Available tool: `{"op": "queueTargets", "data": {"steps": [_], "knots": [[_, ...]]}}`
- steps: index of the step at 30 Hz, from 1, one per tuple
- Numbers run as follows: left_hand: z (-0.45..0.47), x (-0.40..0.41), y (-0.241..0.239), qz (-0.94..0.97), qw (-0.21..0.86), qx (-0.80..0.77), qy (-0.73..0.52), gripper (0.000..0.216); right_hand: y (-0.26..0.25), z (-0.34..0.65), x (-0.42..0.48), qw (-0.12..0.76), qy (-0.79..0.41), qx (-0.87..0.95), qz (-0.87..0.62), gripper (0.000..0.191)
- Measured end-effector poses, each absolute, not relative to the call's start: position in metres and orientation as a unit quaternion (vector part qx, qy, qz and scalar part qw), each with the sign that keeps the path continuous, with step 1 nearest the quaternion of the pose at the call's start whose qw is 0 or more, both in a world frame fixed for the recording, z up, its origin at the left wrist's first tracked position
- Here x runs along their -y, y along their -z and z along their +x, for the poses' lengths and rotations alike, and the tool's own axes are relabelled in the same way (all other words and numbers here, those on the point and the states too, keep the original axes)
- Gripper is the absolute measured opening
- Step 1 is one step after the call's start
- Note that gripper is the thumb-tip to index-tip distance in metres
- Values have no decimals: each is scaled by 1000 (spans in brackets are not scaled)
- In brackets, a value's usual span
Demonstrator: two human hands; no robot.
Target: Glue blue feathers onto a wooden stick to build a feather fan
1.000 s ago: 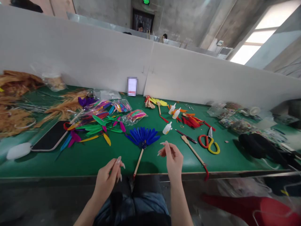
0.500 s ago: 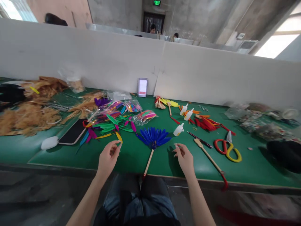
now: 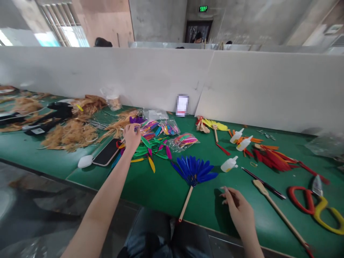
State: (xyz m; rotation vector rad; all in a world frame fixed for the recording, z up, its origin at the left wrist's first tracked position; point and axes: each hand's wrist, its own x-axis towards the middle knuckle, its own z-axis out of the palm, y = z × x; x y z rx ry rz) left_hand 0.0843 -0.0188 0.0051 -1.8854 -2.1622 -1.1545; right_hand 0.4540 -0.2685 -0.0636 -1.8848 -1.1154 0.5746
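Observation:
My left hand (image 3: 131, 137) is stretched far out into a pile of loose coloured feathers (image 3: 150, 145). Its fingers are curled closed among them, beside some purple feathers (image 3: 137, 119); what they grip is hidden. My right hand (image 3: 240, 209) rests near the table's front edge with its fingers loosely bent and apart, and it holds nothing. Between my hands lies a blue feather fan (image 3: 195, 168) on a wooden stick (image 3: 185, 205). A small white glue bottle (image 3: 229, 164) lies just beyond the right hand.
On the green table (image 3: 161, 186) lie a phone (image 3: 106, 152), a white oval object (image 3: 85, 161), tan feathers (image 3: 70, 134), bags of feathers (image 3: 183, 139), a yellow fan (image 3: 213, 125), red feathers (image 3: 271, 157), a wooden stick (image 3: 278, 211) and red-and-yellow scissors (image 3: 314, 206). A white partition (image 3: 255, 86) runs behind.
My left hand went forward and left from the table's edge into the feather pile. My head turned left, so everything shifted right in view. My right hand stayed near the front edge.

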Motion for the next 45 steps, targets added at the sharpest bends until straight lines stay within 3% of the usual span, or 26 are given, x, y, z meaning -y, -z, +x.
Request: {"op": "queueTargets", "data": {"steps": [9,18,24,29,35,40,45], "knots": [[94,9,48,-643,-37,723,249,39,71,462,267,373,-237,434,-785,43],[63,1,28,-661,-46,699,268,42,70,461,261,327,-228,435,-807,44],[58,-1,43,-678,-98,703,189,68,67,459,263,323,-222,441,-807,42],[61,-1,52,-686,-122,703,142,59,65,457,264,334,-230,431,-806,46],[71,13,36,-668,-78,722,163,49,69,459,265,345,-248,430,-797,49],[94,8,26,-647,-12,734,208,67,66,458,262,341,-247,440,-793,49],[108,-11,37,-632,-27,746,208,91,69,460,262,342,-255,441,-790,48]]}}
